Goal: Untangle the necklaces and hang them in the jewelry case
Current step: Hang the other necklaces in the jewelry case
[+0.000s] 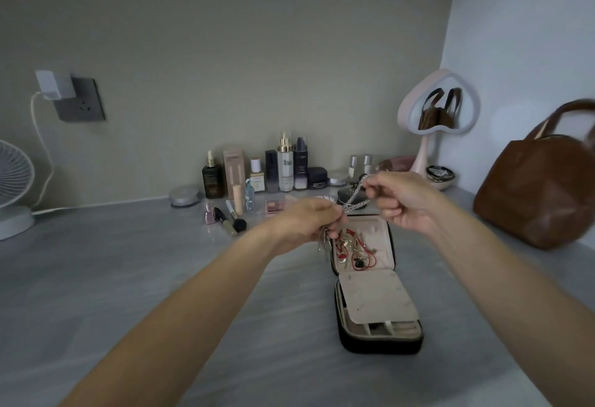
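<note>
As left hand, right hand pinch chain

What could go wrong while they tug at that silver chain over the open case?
The silver link chain is held between the left hand and the right hand; a harder pull might tighten a knot or snap a link. The dangling pieces under the left hand hang near the red cord necklaces in the open black zip-up jewelry case, so they could snag and tangle again.
</note>
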`<action>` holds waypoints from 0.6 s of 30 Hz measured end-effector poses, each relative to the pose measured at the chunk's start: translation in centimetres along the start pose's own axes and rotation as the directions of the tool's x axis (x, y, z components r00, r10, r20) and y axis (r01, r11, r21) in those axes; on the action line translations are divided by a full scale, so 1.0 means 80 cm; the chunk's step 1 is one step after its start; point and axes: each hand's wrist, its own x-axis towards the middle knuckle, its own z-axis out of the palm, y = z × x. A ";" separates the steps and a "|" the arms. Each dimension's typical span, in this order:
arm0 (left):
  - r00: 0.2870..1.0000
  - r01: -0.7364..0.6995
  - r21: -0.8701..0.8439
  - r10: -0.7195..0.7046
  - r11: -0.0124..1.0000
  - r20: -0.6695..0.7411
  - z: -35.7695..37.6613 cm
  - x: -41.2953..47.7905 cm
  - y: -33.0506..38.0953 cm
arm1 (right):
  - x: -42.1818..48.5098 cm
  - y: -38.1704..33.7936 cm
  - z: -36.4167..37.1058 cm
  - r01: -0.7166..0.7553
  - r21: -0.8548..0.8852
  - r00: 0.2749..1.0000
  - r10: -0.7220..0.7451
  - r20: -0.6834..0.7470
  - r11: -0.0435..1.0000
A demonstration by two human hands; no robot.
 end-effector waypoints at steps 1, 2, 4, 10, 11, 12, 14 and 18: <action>1.000 0.004 0.026 -0.004 1.000 -0.011 0.004 0.003 0.002 | -0.002 0.002 -0.005 -0.005 0.001 1.000 0.005 -0.009 1.000; 1.000 0.007 0.055 -0.006 0.998 -0.024 0.007 0.007 0.005 | -0.004 0.005 -0.010 -0.012 -0.001 1.000 0.012 -0.015 1.000; 0.999 0.007 0.093 -0.002 0.996 -0.050 0.014 0.014 0.009 | -0.007 0.013 -0.020 -0.035 -0.019 0.999 0.034 -0.028 0.999; 0.996 -0.030 0.239 0.051 0.971 -0.078 0.028 0.034 0.022 | -0.010 0.047 -0.039 -0.175 -0.170 0.982 0.160 -0.098 0.970; 0.996 -0.030 0.266 0.051 0.964 -0.072 0.030 0.036 0.022 | -0.011 0.051 -0.040 -0.179 -0.221 0.981 0.158 -0.108 0.959; 0.997 -0.026 0.295 0.048 0.955 -0.068 0.032 0.038 0.023 | -0.011 0.053 -0.040 -0.166 -0.289 0.982 0.133 -0.130 0.943; 0.997 -0.018 0.331 0.042 0.943 -0.066 0.035 0.041 0.021 | -0.013 0.052 -0.040 -0.108 -0.501 0.985 0.023 -0.174 0.859; 0.997 -0.009 0.334 0.035 0.943 -0.072 0.041 0.046 0.020 | -0.014 0.047 -0.032 0.004 -0.775 0.991 -0.103 -0.080 0.632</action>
